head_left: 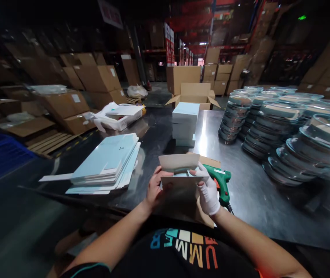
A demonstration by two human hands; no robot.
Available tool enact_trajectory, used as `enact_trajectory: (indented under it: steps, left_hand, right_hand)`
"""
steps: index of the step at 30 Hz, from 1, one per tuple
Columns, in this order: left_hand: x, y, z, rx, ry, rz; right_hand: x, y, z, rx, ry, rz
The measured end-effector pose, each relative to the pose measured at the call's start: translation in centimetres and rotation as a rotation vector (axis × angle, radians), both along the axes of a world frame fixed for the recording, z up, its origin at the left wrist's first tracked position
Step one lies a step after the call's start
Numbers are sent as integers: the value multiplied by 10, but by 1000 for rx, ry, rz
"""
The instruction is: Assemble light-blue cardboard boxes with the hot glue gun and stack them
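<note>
I hold a small light-blue paper box point(179, 181) at the near edge of the steel table point(252, 193), its lid flap standing open. My left hand point(155, 190), bare, grips its left side. My right hand point(208, 190), in a white glove, grips its right side with fingers on the flap. A green glue gun point(222, 180) lies on a brown cardboard piece point(210, 161) just right of the box. A stack of flat light-blue box blanks point(107, 162) lies to the left. Folded light-blue boxes point(185, 123) are stacked behind.
Stacks of round clear-lidded containers point(283, 131) fill the table's right side. A white basket with papers point(118, 116) sits far left. An open cardboard carton point(195, 96) stands at the far edge. Cardboard boxes and pallets point(66, 108) surround the table.
</note>
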State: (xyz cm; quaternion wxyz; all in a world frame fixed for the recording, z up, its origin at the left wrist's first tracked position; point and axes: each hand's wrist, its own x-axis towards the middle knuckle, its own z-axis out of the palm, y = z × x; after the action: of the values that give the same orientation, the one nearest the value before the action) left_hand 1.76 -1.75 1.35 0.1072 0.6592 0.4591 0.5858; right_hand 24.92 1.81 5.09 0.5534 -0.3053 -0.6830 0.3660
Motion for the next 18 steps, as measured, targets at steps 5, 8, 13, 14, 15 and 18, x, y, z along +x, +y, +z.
enact_trajectory:
  steps: [5, 8, 13, 14, 15, 18]
  left_hand:
    - [9, -6, -16, 52, -198, 20]
    - [2, -5, -24, 85, -117, 6]
    - [-12, 4, -10, -54, -69, 13]
    - [-12, 6, -4, -62, -129, 38]
    - [-12, 7, 1, -61, -190, 57]
    - [-9, 8, 15, -56, -325, 70]
  right_hand:
    - [-22, 10, -3, -105, 28, -252]
    - [-19, 15, 3, -95, 34, -220]
    - [45, 33, 16, -79, -427, -277]
    - [59, 37, 14, -132, -601, -345]
    - [72, 41, 10, -215, -759, -408]
    - [97, 48, -9, -442, -924, -473]
